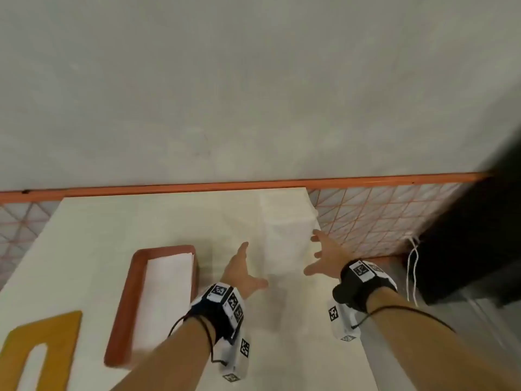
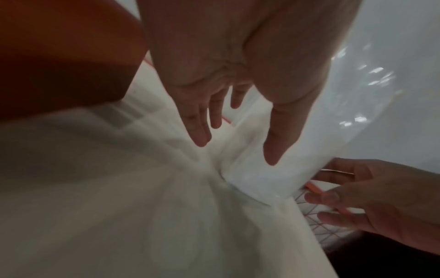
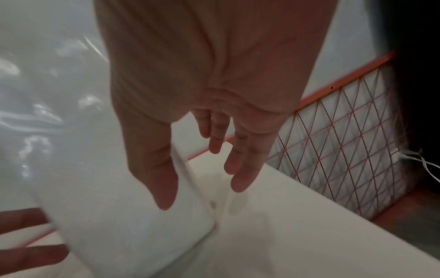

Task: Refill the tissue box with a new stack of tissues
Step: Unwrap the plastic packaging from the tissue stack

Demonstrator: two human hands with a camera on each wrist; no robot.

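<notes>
Between the hands: a white, plastic-wrapped rectangular stack of tissues (image 1: pixel 287 230) lies on the pale cream bench (image 1: pixel 146 221), at its far right part, close to the bench's right edge.
Left hand: the left hand (image 1: pixel 242 273) is stretched forward just left of the tissue stack, palm turned toward it, thumb spread out to the side. Its fingers (image 2: pixel 199 129) are straight and spread wide, holding nothing; the left wrist view shows the thumb tip over the near end of the wrapped stack, but contact cannot be told through the blur.
Right hand: the right hand (image 1: pixel 327 256) reaches along the right side of the stack, its fingers (image 3: pixel 240 169) straight and parted, holding nothing. In the right wrist view the thumb lies against or just over the stack's white side; which one cannot be told.
Tissue box: a terracotta-red rectangular open box (image 1: pixel 127 311) rests on the bench, well left of the stack and beside the left forearm, with a flat white sheet or stack (image 1: pixel 166 289) lying inside it.
Yellow part: a mustard-yellow flat board with a slot-shaped cutout (image 1: pixel 39 354) lies at the bench's near left corner, apart from the box.
Behind the bench: an orange metal frame with a diamond wire mesh (image 1: pixel 375 218) runs along the far edge, in front of a grey wall (image 1: pixel 253 80).
Right margin: thin white cords (image 1: pixel 413 266) hang beside a dark shape.
</notes>
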